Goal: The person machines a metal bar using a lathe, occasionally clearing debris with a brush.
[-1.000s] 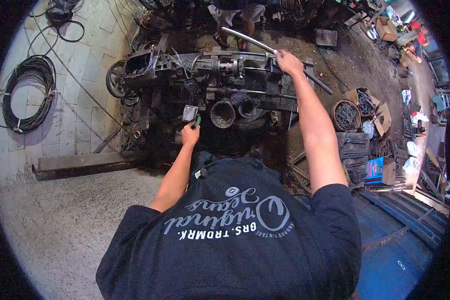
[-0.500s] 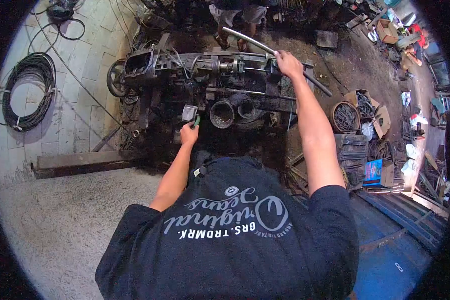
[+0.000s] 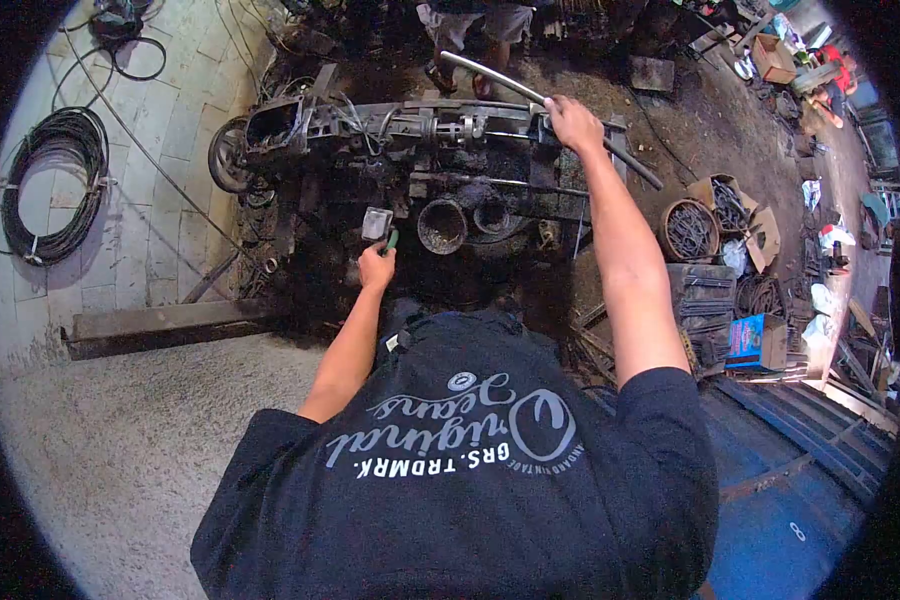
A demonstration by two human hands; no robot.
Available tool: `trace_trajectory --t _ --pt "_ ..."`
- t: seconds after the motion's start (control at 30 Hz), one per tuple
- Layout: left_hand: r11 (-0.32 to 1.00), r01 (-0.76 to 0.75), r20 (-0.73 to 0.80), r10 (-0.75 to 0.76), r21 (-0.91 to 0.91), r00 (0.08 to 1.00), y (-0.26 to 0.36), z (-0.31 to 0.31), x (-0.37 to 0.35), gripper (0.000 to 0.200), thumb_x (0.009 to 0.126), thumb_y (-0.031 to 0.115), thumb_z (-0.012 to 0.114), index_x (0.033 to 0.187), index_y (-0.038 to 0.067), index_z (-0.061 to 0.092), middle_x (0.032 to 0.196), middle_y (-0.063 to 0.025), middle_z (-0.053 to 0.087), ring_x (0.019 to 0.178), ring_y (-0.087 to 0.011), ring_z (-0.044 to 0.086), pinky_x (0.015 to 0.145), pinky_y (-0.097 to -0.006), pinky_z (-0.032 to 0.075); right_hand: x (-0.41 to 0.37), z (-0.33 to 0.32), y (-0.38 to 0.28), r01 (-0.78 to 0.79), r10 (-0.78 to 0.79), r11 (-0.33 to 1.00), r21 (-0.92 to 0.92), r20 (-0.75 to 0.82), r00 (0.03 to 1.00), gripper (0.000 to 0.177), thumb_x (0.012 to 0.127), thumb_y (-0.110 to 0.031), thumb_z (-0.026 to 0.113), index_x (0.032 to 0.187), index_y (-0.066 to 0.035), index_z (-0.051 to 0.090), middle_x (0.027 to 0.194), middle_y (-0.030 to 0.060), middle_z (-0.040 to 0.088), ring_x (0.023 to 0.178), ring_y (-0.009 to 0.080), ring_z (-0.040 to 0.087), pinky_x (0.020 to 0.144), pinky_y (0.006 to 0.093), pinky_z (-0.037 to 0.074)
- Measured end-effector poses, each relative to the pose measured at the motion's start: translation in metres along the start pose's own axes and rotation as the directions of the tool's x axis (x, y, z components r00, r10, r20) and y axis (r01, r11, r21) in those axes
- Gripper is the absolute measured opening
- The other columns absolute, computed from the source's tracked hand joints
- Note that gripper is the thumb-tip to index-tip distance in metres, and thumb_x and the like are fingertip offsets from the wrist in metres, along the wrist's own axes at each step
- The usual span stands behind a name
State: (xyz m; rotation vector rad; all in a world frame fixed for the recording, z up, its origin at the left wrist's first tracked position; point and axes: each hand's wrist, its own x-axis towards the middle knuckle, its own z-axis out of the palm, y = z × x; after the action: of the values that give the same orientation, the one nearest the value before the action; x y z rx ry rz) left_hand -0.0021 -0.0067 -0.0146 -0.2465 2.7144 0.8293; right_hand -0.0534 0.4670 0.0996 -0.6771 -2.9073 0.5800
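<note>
My right hand (image 3: 576,124) is wrapped round a long metal bar (image 3: 490,74) above the right end of a dark, greasy machine (image 3: 400,128). The bar slopes down from upper left to lower right, beyond my hand. Lower and to the left, my left hand (image 3: 375,266) grips a green handle (image 3: 392,239), beside a small pale rectangular box-like piece (image 3: 376,223); whether the two are joined is unclear. Just right of it sits a round container (image 3: 442,226) with bits inside, and a second, smaller one (image 3: 492,216) stands beside that.
A handwheel (image 3: 230,155) is at the machine's left end. Coiled cable (image 3: 54,186) lies at the far left. On the right are a basket of rods (image 3: 689,231) and a blue box (image 3: 746,341). A person's legs (image 3: 475,40) show beyond the machine; another person (image 3: 832,85) is far right.
Both hands keep their holds, with almost no movement. The view has shifted slightly, and the feet of the person beyond the machine look slightly different in position.
</note>
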Motion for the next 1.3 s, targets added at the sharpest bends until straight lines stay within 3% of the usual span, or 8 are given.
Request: trace_trajectory --t 0.33,0.6,0.7,1.13,1.2,1.3 --pt "1.000 -0.027 -0.011 0.027 0.001 1.000 0.003 -0.001 -0.005 0.037 0.078 0.027 0.071 0.109 0.007 0.071 0.101 -0.0223 0.069 0.097 -0.0373 0.066 0.087 -0.0434 0.051 0.002 0.000 -0.001 -0.056 0.056 0.998 -0.014 -0.018 0.998 0.062 0.095 -0.056 0.035 0.139 -0.014 0.047 0.136 0.0138 0.054 0.127 0.0330 0.049 0.106 0.0488 0.036" --pt "0.999 -0.043 -0.006 0.043 -0.007 0.999 -0.001 0.001 0.000 0.039 0.080 0.028 0.070 0.112 0.007 0.070 0.102 -0.0223 0.069 0.098 -0.0377 0.066 0.088 -0.0445 0.051 0.010 0.002 -0.005 -0.185 0.185 0.982 0.023 -0.013 0.983 0.064 0.096 -0.051 0.033 0.144 -0.009 0.040 0.138 0.0188 0.051 0.129 0.0370 0.047 0.106 0.0506 0.035" --pt "0.999 0.032 0.024 -0.033 0.009 0.999 0.005 -0.004 -0.003 0.039 0.080 0.029 0.070 0.113 0.007 0.069 0.103 -0.0223 0.068 0.099 -0.0380 0.065 0.089 -0.0446 0.051 0.011 0.004 -0.003 -0.176 0.177 0.984 0.021 -0.024 0.984 0.063 0.096 -0.050 0.033 0.143 -0.010 0.042 0.137 0.0188 0.052 0.128 0.0371 0.047 0.106 0.0497 0.035" --pt "1.000 -0.015 0.024 0.015 0.016 1.000 0.000 -0.005 -0.001 0.040 0.079 0.029 0.071 0.113 0.007 0.069 0.104 -0.0220 0.069 0.100 -0.0372 0.065 0.089 -0.0430 0.051 0.016 0.012 0.002 -0.113 0.107 0.992 -0.063 -0.091 0.990 0.060 0.097 -0.049 0.031 0.140 -0.009 0.044 0.131 0.0192 0.056 0.124 0.0368 0.051 0.104 0.0474 0.039" --pt "1.000 -0.016 0.031 0.016 0.006 0.999 0.002 -0.007 -0.004 0.040 0.079 0.028 0.071 0.113 0.007 0.069 0.103 -0.0221 0.069 0.100 -0.0370 0.066 0.089 -0.0426 0.051 0.015 0.007 0.000 -0.133 0.132 0.991 -0.010 -0.019 0.991 0.060 0.096 -0.048 0.034 0.144 -0.011 0.041 0.138 0.0177 0.051 0.132 0.0351 0.043 0.112 0.0459 0.030" --pt "1.000 -0.021 0.023 0.021 0.011 1.000 0.005 -0.009 -0.006 0.040 0.079 0.028 0.071 0.113 0.007 0.069 0.102 -0.0220 0.069 0.099 -0.0361 0.066 0.088 -0.0422 0.051 0.014 0.004 -0.004 -0.149 0.149 0.989 -0.008 -0.014 0.989 0.059 0.096 -0.046 0.034 0.144 -0.012 0.041 0.139 0.0174 0.051 0.131 0.0348 0.044 0.111 0.0461 0.030"
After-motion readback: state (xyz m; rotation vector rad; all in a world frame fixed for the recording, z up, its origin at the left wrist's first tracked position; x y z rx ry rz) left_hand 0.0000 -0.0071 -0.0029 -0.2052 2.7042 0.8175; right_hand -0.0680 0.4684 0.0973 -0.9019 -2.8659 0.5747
